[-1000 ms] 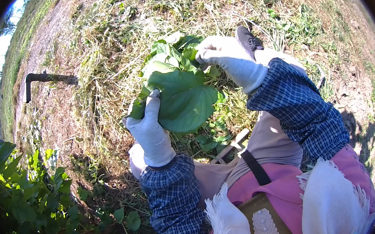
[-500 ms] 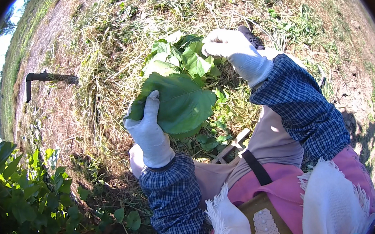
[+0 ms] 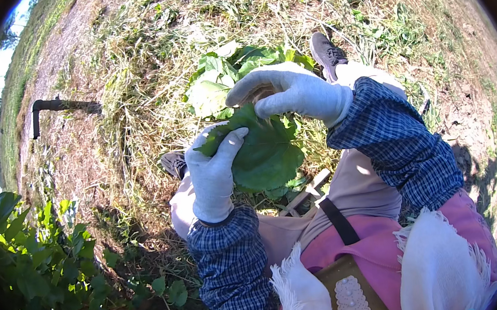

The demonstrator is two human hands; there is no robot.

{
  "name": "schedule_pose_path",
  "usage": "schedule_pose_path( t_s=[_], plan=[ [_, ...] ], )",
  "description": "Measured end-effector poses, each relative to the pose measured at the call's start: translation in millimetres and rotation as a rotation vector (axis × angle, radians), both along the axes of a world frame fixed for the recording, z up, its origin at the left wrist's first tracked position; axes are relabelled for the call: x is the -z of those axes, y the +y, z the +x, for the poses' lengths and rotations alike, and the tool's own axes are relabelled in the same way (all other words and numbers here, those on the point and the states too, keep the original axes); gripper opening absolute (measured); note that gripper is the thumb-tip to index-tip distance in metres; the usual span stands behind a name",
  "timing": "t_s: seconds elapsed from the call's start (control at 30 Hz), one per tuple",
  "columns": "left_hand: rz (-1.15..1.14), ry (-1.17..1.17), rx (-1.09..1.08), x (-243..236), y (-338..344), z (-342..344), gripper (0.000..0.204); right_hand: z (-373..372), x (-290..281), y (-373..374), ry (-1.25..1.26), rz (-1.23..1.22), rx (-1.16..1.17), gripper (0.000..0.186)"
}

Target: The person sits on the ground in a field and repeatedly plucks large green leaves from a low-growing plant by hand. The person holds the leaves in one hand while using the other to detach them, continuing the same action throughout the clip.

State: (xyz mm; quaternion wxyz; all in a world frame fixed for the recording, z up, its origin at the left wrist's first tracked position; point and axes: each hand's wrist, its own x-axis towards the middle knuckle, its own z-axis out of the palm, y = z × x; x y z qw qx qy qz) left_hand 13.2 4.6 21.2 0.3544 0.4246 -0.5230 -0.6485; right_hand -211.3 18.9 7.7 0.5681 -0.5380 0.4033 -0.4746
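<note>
My left hand (image 3: 214, 174), in a white glove, is closed on a large green leaf (image 3: 268, 159), with the thumb laid across its upper face. The leaf has a toothed edge and hangs toward my lap. My right hand (image 3: 299, 92), gloved in white too, is at the leaf's upper edge. Its fingers curve over, apart from the thumb, and the thumb is close to or touching the leaf; contact is hard to make out. Beyond the hands lies a pile of similar leaves (image 3: 211, 89) on the grass, partly hidden by my right hand.
Leafy bushes (image 3: 42, 267) stand at the lower left. A dark bent pipe (image 3: 61, 104) sticks out at the left. Crossed pale wooden pieces (image 3: 308, 192) lie between my legs. My dark shoe (image 3: 327, 53) rests beyond my right hand. Cut dry grass (image 3: 149, 74) covers the ground.
My right hand has come from beside the pile down and left to the leaf, its fingers opening from a closed curl. My left hand has shifted slightly right with the leaf.
</note>
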Motion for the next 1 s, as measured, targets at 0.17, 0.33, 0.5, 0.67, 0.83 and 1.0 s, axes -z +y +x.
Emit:
schedule_pose_path(
  t_s=[0.17, 0.33, 0.5, 0.67, 0.83, 1.0],
  plan=[
    [-0.005, -0.030, 0.019, -3, -1, 0, 0.017, -6, 0, 1, 0.044, 0.141, -0.042, 0.025],
    [0.001, -0.004, -0.014, 1, -1, 1, 0.018, -5, -1, 3, 0.016, 0.157, 0.010, 0.020],
    [0.032, 0.067, -0.139, 6, -4, -1, 0.019, -4, -1, 1, 0.088, 0.090, 0.143, 0.018],
    [0.020, 0.092, -0.190, 4, -7, 4, 0.018, -13, -1, -2, 0.030, 0.154, 0.284, 0.020],
    [0.020, 0.088, -0.189, 1, -5, 4, 0.018, -14, -1, -1, 0.061, 0.116, 0.215, 0.023],
    [0.035, 0.072, -0.141, 2, -6, 2, 0.018, -3, -2, 2, 0.022, 0.042, 0.101, 0.027]
  ],
)
